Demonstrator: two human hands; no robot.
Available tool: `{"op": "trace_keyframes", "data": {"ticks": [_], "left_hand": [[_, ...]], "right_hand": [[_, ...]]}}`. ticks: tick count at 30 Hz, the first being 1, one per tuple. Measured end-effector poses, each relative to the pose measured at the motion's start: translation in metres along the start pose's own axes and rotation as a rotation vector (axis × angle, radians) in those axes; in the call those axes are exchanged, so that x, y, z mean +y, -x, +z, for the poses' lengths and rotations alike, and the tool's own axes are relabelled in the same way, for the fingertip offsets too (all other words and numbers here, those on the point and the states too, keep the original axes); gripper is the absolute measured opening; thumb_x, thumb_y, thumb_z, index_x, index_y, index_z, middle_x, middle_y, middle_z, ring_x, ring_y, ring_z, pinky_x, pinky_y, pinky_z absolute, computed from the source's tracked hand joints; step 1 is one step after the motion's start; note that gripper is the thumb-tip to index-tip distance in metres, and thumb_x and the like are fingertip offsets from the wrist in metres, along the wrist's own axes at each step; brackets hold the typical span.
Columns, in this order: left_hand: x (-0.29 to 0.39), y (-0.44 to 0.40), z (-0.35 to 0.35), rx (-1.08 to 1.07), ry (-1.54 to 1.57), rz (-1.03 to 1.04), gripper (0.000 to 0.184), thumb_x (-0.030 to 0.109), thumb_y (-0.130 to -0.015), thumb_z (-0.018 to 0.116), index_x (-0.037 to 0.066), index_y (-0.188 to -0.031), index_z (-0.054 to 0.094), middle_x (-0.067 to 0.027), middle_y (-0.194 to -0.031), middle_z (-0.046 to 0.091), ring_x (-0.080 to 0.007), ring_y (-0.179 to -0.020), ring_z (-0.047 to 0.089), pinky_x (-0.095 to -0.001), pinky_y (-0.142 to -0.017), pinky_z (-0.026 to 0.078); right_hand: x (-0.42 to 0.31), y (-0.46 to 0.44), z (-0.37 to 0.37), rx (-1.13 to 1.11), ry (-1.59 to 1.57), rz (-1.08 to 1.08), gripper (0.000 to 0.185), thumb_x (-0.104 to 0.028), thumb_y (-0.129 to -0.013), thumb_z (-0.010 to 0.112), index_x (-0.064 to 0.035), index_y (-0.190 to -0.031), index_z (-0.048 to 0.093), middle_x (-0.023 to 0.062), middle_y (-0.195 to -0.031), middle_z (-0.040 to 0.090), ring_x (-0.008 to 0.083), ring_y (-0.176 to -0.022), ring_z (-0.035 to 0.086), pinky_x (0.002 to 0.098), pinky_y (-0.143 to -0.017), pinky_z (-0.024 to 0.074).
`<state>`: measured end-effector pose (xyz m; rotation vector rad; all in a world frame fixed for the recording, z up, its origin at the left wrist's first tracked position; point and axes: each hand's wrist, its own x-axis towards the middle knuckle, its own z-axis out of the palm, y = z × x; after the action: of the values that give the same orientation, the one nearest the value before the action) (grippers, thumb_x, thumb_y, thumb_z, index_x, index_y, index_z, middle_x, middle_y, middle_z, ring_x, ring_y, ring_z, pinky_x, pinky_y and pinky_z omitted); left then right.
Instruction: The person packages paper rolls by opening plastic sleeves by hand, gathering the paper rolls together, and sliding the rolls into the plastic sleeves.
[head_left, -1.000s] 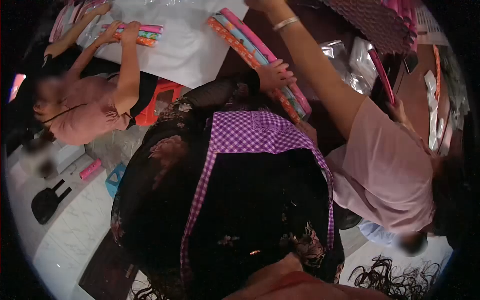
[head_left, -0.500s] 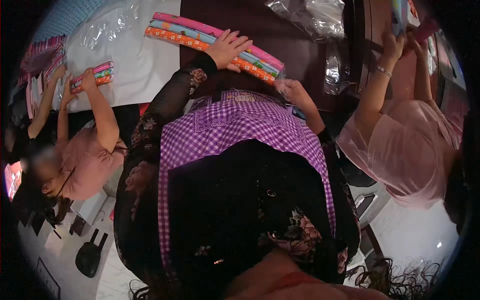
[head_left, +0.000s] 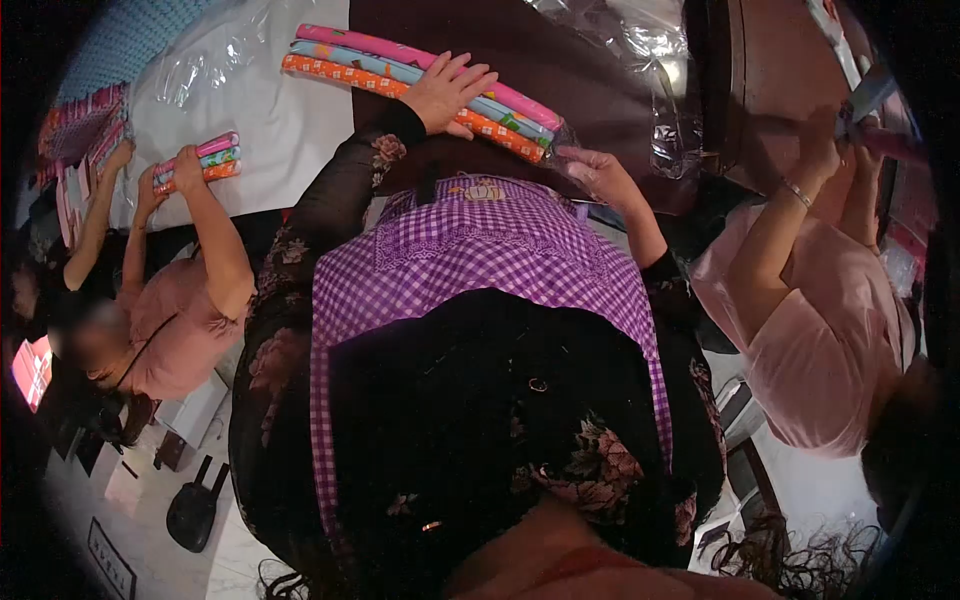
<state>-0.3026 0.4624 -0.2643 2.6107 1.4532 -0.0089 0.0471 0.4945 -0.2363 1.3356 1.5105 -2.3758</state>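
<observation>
Three rolls of patterned wrapping paper lie side by side in front of me: a pink roll (head_left: 370, 44), a light blue roll (head_left: 350, 60) and an orange roll (head_left: 340, 73) with white motifs. My left hand (head_left: 448, 94) rests flat across their middle, its fingers spread. At the right end of the rolls, my right hand (head_left: 600, 178) pinches a clear plastic sleeve (head_left: 566, 145) that sticks out past the roll ends. How far the sleeve reaches along the rolls I cannot tell.
Clear plastic bags (head_left: 650, 60) lie at the back right of the dark brown table (head_left: 420, 15). A white cover (head_left: 270, 130) lies to the left. Co-workers stand on both sides; the one at left holds a similar bundle of rolls (head_left: 222, 160).
My right hand has moved a little to the right, and more plastic shows beyond the roll ends. The rolls and my left hand have shifted slightly left in view.
</observation>
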Motion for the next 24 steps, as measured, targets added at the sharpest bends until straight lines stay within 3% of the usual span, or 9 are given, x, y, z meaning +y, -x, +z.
{"op": "trace_keyframes", "data": {"ticks": [5,8,11,13,16,20,21,24], "left_hand": [[-0.003,-0.001,-0.003,-0.007,0.019,-0.006,0.106,0.059,-0.064,0.074,0.012,-0.147,0.026,-0.0102,-0.146,0.034,-0.0351,-0.136,0.027,-0.0531,-0.112,0.021],[0.009,-0.005,-0.004,-0.013,-0.049,-0.037,0.106,0.059,-0.064,0.074,0.012,-0.146,0.026,-0.0109,-0.146,0.033,-0.0355,-0.136,0.027,-0.0536,-0.111,0.021],[0.027,-0.011,-0.007,-0.038,-0.084,-0.079,0.106,0.059,-0.063,0.074,0.013,-0.146,0.027,-0.0112,-0.147,0.033,-0.0364,-0.136,0.027,-0.0542,-0.111,0.022],[0.033,-0.012,0.0,0.001,-0.046,-0.045,0.107,0.059,-0.063,0.074,0.013,-0.146,0.027,-0.0113,-0.146,0.033,-0.0372,-0.135,0.028,-0.0549,-0.11,0.023],[0.044,-0.022,0.018,0.033,-0.002,-0.063,0.105,0.06,-0.064,0.073,0.012,-0.146,0.029,-0.0133,-0.141,0.039,-0.0394,-0.132,0.031,-0.056,-0.109,0.023],[0.052,-0.033,0.041,0.027,-0.035,-0.055,0.104,0.064,-0.064,0.07,0.012,-0.145,0.03,-0.0137,-0.137,0.043,-0.0401,-0.13,0.033,-0.0559,-0.109,0.022],[0.054,-0.034,0.044,0.038,-0.034,-0.064,0.103,0.064,-0.064,0.07,0.012,-0.145,0.031,-0.0135,-0.138,0.043,-0.04,-0.13,0.033,-0.0559,-0.109,0.022],[0.056,-0.031,0.043,0.035,-0.019,-0.097,0.102,0.065,-0.064,0.069,0.012,-0.144,0.033,-0.0137,-0.139,0.042,-0.0396,-0.131,0.033,-0.056,-0.11,0.02]], "right_hand": [[0.009,-0.014,0.016,-0.008,-0.026,0.055,0.031,-0.024,-0.094,0.059,-0.0035,-0.117,0.065,0.0007,-0.077,0.063,0.0074,-0.055,0.047,0.0243,-0.051,0.0406],[0.044,-0.036,0.019,0.092,0.134,-0.181,0.03,-0.013,-0.092,0.056,-0.0038,-0.12,0.063,-0.0078,-0.062,0.048,0.0013,-0.054,0.041,0.0186,-0.048,0.0327],[0.049,-0.034,0.02,0.243,0.17,-0.022,0.022,-0.011,-0.092,0.056,-0.0008,-0.108,0.068,-0.0071,-0.065,0.051,0.0015,-0.057,0.043,0.0188,-0.049,0.0325],[0.059,-0.042,0.017,0.25,0.315,-0.067,0.024,-0.009,-0.092,0.056,-0.0001,-0.111,0.066,0.0103,-0.091,0.07,0.0118,-0.079,0.062,0.0274,-0.067,0.049],[0.06,-0.037,0.012,0.207,0.158,-0.078,0.023,-0.005,-0.09,0.057,0.0036,-0.109,0.066,0.0111,-0.09,0.07,0.0113,-0.081,0.063,0.0257,-0.067,0.0482],[0.063,-0.042,0.013,0.284,0.195,0.023,0.016,-0.003,-0.089,0.059,0.0064,-0.1,0.066,0.0052,-0.08,0.066,0.0092,-0.072,0.055,0.026,-0.065,0.0455],[0.077,-0.049,0.015,0.325,0.164,-0.05,0.013,-0.002,-0.088,0.06,0.0063,-0.095,0.067,-0.0006,-0.074,0.061,0.0078,-0.066,0.049,0.0241,-0.062,0.0424],[0.058,-0.043,0.032,0.381,0.135,-0.123,0.013,-0.007,-0.087,0.061,0.0036,-0.086,0.067,-0.0043,-0.068,0.055,0.0065,-0.061,0.043,0.0256,-0.054,0.0355]]}}
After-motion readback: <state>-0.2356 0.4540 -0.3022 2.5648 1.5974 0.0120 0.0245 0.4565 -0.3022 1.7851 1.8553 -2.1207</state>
